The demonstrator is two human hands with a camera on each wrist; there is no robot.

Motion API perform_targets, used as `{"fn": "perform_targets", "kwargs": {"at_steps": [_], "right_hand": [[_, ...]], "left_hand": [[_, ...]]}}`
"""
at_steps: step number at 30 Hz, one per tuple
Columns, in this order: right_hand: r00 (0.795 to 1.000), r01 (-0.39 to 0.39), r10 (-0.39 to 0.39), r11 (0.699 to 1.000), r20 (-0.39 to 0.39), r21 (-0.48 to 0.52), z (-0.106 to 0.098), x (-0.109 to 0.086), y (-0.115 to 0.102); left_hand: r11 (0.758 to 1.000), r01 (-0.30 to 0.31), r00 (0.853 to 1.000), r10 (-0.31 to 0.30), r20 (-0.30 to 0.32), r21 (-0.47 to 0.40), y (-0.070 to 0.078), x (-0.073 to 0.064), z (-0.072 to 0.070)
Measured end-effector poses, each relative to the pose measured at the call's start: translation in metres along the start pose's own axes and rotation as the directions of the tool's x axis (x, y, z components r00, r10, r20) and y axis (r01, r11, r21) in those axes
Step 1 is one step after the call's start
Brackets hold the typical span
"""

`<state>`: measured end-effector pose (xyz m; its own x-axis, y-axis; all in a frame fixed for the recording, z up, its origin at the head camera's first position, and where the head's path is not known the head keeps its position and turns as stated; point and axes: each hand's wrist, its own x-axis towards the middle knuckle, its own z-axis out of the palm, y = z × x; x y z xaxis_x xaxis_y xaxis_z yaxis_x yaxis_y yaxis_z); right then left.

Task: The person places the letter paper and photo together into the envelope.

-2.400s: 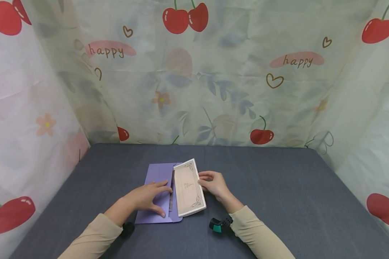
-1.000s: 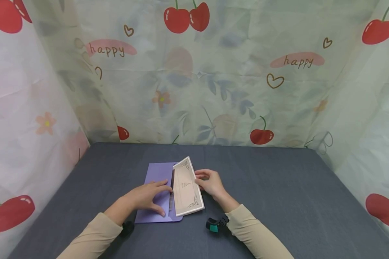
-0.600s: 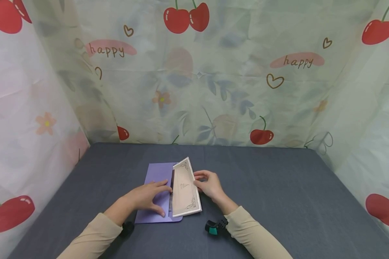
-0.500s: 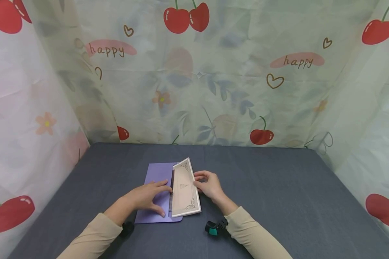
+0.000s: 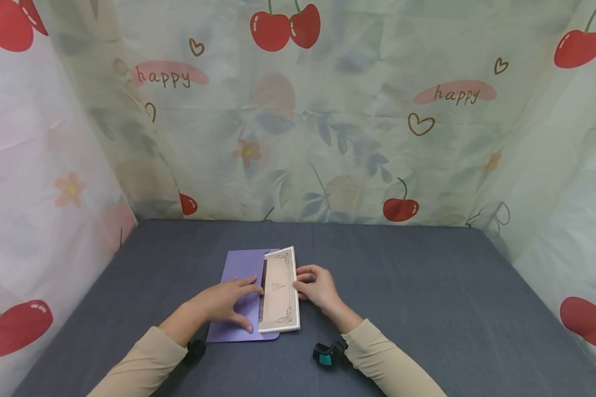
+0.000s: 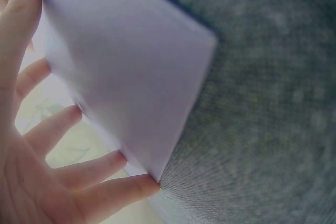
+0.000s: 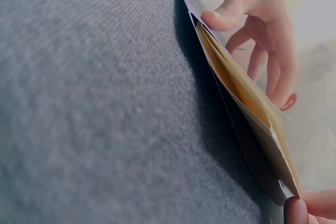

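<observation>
A purple paper sleeve (image 5: 240, 259) lies on the table, its opening toward the right. My left hand (image 5: 228, 300) rests on it with spread fingers, and in the left wrist view the fingertips (image 6: 144, 182) press along its edge. A folded cream card (image 5: 280, 292) with white borders and dark corner scrollwork lies over the sleeve's right side, its left edge at the opening. My right hand (image 5: 320, 286) pinches the card's right edge between thumb and fingers. In the right wrist view, yellowish inner layers of the card (image 7: 244, 95) show between its covers.
A dark grey cloth covers the table (image 5: 427, 298). Behind it and at both sides hangs a curtain (image 5: 352, 138) printed with cherries and flowers. A black and teal wrist device (image 5: 325, 354) sits by the right sleeve cuff.
The card has shifted left toward the sleeve's opening and turned from a slant to nearly upright, lying lower. The right hand has moved left with it. My left hand has stayed put.
</observation>
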<state>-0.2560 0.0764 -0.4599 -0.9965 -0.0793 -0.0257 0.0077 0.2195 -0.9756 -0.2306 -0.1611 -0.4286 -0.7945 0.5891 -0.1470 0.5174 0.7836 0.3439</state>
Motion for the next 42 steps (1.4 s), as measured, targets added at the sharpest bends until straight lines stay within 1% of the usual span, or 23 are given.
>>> {"fn": "perform_targets", "kwargs": {"at_steps": [5,8,18,27,42], "right_hand": [[1.000,0.006,-0.007,1.000,0.006,0.021,0.003,-0.001,0.000],[1.000,-0.005,0.004,0.999,0.007,0.034,0.005,-0.001,-0.001],[1.000,-0.013,0.012,0.999,0.016,0.051,0.009,-0.004,-0.002],[1.000,0.006,-0.007,0.999,0.012,0.038,0.013,-0.006,-0.003],[0.999,0.030,-0.033,0.997,0.040,0.064,0.020,-0.008,-0.004]], "left_hand": [[1.000,0.014,1.000,-0.014,0.006,0.000,0.000,0.000,0.000],[1.000,0.019,1.000,-0.019,0.010,0.002,0.000,0.000,-0.001],[1.000,0.005,1.000,-0.005,-0.001,0.002,-0.001,0.000,0.000],[1.000,-0.004,1.000,0.004,-0.003,-0.005,-0.002,0.000,0.000],[1.000,-0.015,1.000,0.015,-0.014,0.001,-0.003,0.000,0.001]]}}
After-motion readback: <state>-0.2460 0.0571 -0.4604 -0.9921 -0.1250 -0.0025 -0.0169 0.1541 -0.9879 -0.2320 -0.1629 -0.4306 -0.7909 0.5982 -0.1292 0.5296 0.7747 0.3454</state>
